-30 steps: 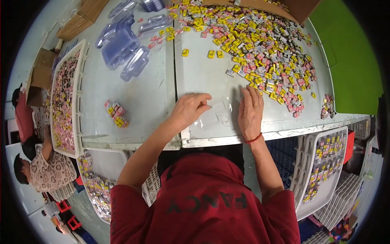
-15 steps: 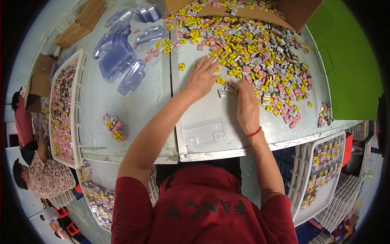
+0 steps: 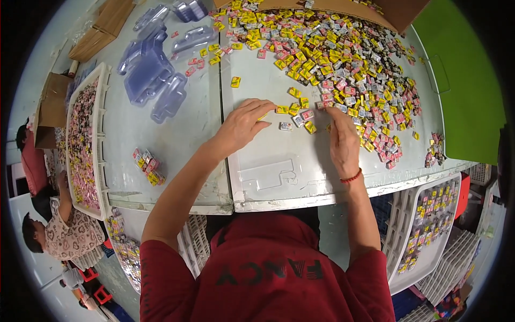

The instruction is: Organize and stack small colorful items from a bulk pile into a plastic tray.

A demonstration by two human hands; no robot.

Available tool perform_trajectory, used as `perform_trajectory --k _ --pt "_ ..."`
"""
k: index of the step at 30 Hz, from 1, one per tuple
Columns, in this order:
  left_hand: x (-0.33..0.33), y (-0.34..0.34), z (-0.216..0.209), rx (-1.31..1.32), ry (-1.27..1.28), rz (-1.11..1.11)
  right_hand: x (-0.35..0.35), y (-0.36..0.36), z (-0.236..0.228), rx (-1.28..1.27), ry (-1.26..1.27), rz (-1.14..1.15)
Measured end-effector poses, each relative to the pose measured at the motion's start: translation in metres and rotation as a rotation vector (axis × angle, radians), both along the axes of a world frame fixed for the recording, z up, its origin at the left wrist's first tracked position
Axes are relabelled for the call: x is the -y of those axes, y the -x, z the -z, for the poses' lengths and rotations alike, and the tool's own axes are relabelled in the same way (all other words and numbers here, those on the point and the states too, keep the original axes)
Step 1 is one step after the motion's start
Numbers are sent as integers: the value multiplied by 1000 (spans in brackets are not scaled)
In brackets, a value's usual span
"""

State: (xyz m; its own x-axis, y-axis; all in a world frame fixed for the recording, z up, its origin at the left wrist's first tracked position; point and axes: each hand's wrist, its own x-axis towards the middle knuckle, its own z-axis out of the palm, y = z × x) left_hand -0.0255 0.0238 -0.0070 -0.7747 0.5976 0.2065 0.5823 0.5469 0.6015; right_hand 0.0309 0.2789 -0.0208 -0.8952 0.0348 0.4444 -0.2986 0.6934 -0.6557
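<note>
My left hand [image 3: 241, 127] is low over the table [image 3: 206, 134], fingers stretched loosely and thumb apart. A small yellow box-shaped piece [image 3: 262, 116] shows between its fingers and thumb; whether it is gripped is unclear. My right hand [image 3: 344, 142], wearing a red cord bracelet, has its fingers stretched out and its fingertips beside a pink piece [image 3: 324, 105]. Between my hands lie several loose yellow, pink and white pieces, among them a white one [image 3: 286, 126]. Beyond spreads a large pile of mixed pieces [image 3: 332, 59]. A clear plastic tray [image 3: 268, 175] lies near the table's front edge.
Clear blister trays [image 3: 153, 75] are heaped at the back left. A small filled pack [image 3: 148, 166] lies left of my left arm. White crates [image 3: 101, 139] flank the table, with a cardboard box [image 3: 394, 16] behind the pile and a green panel [image 3: 461, 96] at right. Co-workers are at far left.
My left hand has moved left and nearer to me. My right hand has shifted slightly right. More loose pieces now lie spread between my hands, drawn off the pile's edge.
</note>
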Motion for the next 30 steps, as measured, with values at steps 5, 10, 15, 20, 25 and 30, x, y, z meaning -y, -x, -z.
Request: perform_trajectory --k 5,10,15,20,25,30 --pt "7 1 0 6 24 17 8 -21 -12 -13 -323 13" --pt "10 -9 -1 -79 6 -37 29 -25 -6 -13 -444 32" --pt "6 -14 6 -59 4 -125 34 -21 9 -68 -467 102" --pt "-15 0 3 52 149 -176 45 -17 3 -31 -424 124" --pt "-21 9 -15 310 202 -177 44 -13 1 17 -282 53" --pt "-21 2 5 69 82 -202 33 4 -3 -27 -272 16"
